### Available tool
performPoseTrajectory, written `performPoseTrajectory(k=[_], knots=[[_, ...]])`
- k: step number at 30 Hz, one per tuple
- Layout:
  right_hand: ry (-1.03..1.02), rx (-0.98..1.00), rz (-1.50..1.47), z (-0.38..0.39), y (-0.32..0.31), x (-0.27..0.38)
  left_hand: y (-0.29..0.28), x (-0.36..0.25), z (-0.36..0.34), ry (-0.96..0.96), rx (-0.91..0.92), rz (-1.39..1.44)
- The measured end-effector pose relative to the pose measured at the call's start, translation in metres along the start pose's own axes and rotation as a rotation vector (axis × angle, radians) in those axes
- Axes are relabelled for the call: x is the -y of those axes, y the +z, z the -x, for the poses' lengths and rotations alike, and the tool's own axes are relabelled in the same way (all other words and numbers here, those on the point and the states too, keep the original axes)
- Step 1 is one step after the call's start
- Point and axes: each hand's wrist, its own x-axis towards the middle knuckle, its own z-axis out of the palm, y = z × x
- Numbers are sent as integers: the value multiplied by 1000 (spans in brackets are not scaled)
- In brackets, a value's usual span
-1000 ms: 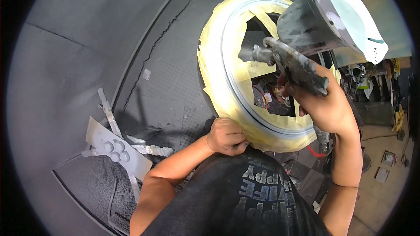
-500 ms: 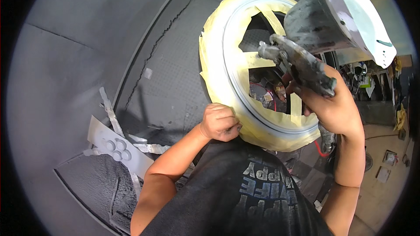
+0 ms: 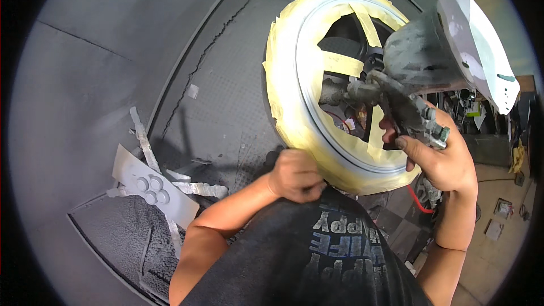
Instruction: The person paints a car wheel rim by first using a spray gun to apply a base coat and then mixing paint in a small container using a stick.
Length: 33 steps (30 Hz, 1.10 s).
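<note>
My right hand [image 3: 447, 158] grips a paint-smeared spray gun [image 3: 405, 105]. A dirty grey cup [image 3: 416, 51] tops the gun, with a white paper sheet or cone [image 3: 484, 45] in its mouth. The gun's front end overlaps the opening of a wheel [image 3: 303, 79] wrapped in yellow masking tape, its rim band whitish grey. Yellow strips [image 3: 343, 63] cover some of its spokes. By the wheel's lower left edge, my left hand [image 3: 297, 174] is curled into a fist, slightly blurred; whatever lies inside it is hidden.
At left, a pale panel [image 3: 150, 190] bearing several small round caps rests on a tape-wrapped stand [image 3: 195, 188]. Grey booth walls [image 3: 85, 79] rise beyond it. A red hose [image 3: 418, 199] hangs below the wheel. Cluttered shelves [image 3: 487, 113] stand at right.
The spray gun and my right hand have shifted right and down. The wheel has turned slightly and sits a little further right. My left fist has dropped slightly lower and moved right.
</note>
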Motion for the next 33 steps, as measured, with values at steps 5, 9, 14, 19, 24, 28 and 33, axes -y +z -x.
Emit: performPoseTrajectory(k=[5, 9, 14, 19, 24, 28, 33], knots=[[-67, -75, 82, -24, 6, 10, 27, 4, 1, -8, -25, 52], [-48, -66, 108, -24, 5, 7, 24, 15, 6, -3, -30, -8], [45, 0, 117, -5, 0, 5, 13, 25, 5, 2, -22, -43], [89, 11, 23, 15, -6, 10, 2, 30, 1, 18, -30, -123], [36, 4, 51, 14, -4, 14, -13, 34, -4, 26, -43, -164], [-37, -24, 29, 4, 9, 9, -26, 33, -9, 15, -46, -135], [-19, -22, 96, 20, 14, 6, -13, 0, -2, 59, -38, -86]])
